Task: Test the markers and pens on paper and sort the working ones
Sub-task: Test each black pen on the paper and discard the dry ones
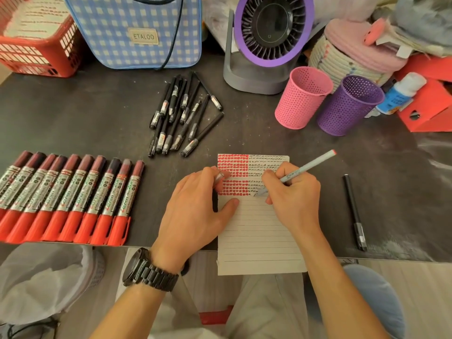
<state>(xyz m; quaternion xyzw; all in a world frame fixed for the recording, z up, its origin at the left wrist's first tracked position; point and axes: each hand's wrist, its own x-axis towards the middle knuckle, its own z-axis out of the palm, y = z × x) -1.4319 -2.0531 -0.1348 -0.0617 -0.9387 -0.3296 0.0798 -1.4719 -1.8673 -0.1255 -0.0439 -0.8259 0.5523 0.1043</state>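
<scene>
Head view. Testing step: at frame centre the right hand (291, 196) grips a pale blue pen (305, 168), its tip on the lined paper (256, 236) below rows of red and black trial marks. The left hand (195, 204) steadies the sheet with its thumb while its fingers pinch what is probably the cap (219, 176). Red markers (66, 196) lie in a row at lower left and black pens (183, 116) are heaped at upper centre. Next move, as judged: recap, then sort, perhaps into the pink cup (302, 97) or the purple cup (349, 106).
</scene>
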